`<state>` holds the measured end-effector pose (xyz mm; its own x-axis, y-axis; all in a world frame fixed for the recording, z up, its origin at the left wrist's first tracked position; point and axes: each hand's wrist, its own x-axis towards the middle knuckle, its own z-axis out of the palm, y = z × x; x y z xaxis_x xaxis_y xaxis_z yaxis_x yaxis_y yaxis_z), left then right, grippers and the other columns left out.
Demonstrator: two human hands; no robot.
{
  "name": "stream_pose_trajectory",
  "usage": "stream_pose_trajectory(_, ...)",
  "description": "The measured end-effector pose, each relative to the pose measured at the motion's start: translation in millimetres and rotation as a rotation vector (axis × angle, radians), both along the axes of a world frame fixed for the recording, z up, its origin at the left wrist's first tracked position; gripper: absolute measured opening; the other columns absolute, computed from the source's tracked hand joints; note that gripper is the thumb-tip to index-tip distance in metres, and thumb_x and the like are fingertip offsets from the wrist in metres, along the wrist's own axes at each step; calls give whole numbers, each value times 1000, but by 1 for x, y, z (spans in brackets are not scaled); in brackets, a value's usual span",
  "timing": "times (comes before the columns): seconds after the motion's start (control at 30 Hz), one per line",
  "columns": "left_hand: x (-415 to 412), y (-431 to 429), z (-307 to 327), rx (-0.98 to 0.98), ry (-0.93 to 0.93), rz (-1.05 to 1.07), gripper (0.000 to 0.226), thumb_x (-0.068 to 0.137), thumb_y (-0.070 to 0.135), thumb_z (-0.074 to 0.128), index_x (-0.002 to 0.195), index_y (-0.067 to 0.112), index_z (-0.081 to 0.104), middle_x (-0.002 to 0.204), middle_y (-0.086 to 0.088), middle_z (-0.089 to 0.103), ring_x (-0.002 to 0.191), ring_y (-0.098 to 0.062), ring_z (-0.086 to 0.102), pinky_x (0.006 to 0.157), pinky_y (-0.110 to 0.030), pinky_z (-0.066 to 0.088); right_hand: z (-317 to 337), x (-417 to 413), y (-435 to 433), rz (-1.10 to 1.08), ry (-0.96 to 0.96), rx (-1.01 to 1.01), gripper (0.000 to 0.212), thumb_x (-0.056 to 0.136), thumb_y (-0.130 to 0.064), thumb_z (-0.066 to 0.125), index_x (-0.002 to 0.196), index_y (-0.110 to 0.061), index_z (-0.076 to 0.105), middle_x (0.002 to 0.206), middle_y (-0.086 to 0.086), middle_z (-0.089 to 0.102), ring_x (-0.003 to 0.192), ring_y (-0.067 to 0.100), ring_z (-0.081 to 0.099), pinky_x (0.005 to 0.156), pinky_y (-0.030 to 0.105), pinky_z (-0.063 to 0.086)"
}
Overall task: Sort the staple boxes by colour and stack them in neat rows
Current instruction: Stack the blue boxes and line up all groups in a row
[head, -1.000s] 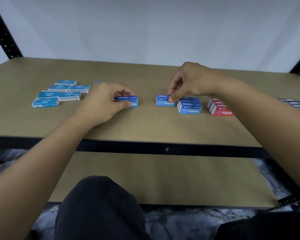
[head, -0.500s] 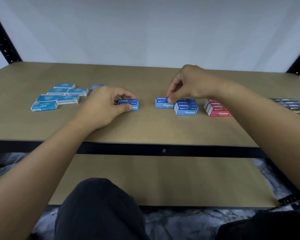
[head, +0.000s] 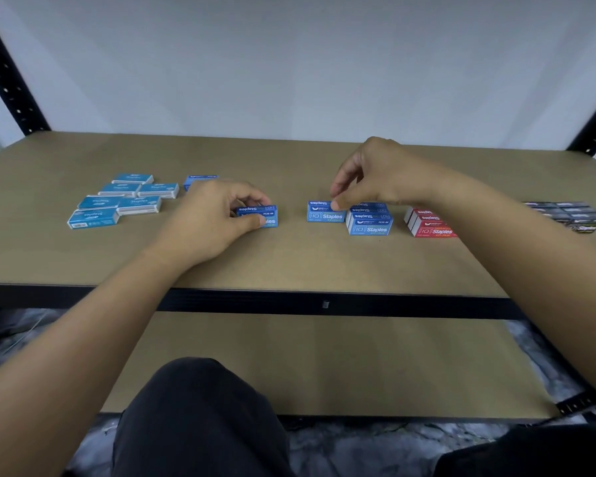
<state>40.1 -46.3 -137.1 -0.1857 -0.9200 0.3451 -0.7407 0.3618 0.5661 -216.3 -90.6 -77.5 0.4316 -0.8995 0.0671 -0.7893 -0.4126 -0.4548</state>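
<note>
My left hand (head: pixel 217 215) grips a blue staple box (head: pixel 259 215) resting on the table, thumb in front and fingers behind. My right hand (head: pixel 375 177) pinches the right end of a single blue staple box (head: pixel 322 212) that stands just left of a stacked row of blue boxes (head: pixel 369 222). A row of red boxes (head: pixel 429 224) follows to the right, then black boxes (head: pixel 572 215) at the far right. Several teal boxes (head: pixel 117 201) lie loose at the left, and one more blue box (head: pixel 197 180) shows behind my left hand.
The wooden table (head: pixel 289 263) has a dark front edge, with a lower shelf (head: pixel 307 366) beneath it. Black perforated uprights (head: pixel 7 74) stand at the back corners. My dark-clad knees are at the bottom of the view.
Both hands stay on their blue boxes in nearly the same places. The view has tilted up a little, so everything sits lower in the frame.
</note>
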Motion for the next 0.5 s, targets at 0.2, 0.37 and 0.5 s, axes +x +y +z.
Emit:
stream_pose_trajectory(0.2, -15, 13, -5, -25, 77, 15, 22, 79, 18, 77, 96, 28, 69, 93, 13, 69, 89, 0, 63, 84, -19, 49, -10, -25, 57, -117, -228, -273, 2, 80, -22, 75, 80, -20, 75, 56, -19, 59, 50, -2, 50, 50, 7, 34)
stream_pose_trajectory(0.37, -43, 24, -7, -126, 40, 54, 17, 77, 20, 79, 90, 26, 71, 86, 13, 69, 82, 1, 61, 74, -9, 41, -55, -48, 96, -6, -149, -360, 5, 84, -20, 74, 80, -22, 75, 69, -18, 60, 69, -2, 56, 64, 6, 34)
stream_pose_trajectory(0.5, -60, 28, -9, -249, -55, 75, 16, 78, 20, 77, 93, 23, 73, 94, 8, 60, 85, -13, 58, 77, -28, 47, -70, -59, 96, 53, -145, -361, 6, 87, -22, 71, 89, -21, 77, 80, -9, 64, 75, 4, 59, 68, 21, 45)
